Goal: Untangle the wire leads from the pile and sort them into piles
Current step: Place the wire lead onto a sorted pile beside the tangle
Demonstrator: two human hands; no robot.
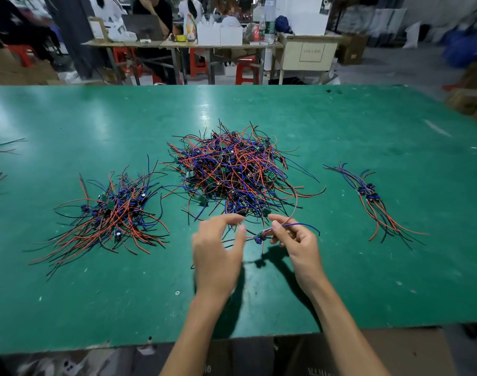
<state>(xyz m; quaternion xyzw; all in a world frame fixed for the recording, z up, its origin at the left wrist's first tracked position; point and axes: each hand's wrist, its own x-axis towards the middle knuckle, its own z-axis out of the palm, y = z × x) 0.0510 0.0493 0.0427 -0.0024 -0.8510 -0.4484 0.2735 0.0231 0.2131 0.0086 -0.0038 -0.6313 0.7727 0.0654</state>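
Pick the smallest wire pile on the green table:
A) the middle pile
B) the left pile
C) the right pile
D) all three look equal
C: the right pile is only a thin bundle of a few leads, while the left pile is clearly fuller and the middle pile is the largest tangled heap on the green table.

**Green work table and the wire piles on it**

A green table (340,118), scuffed and flecked with pale marks, carries three groups of red, blue and black wire leads. The large tangled pile (232,172) lies just beyond the right hand's (294,240) grip. A smaller pile (109,213) lies well left of it; a small aligned bundle (373,202) lies to its right.
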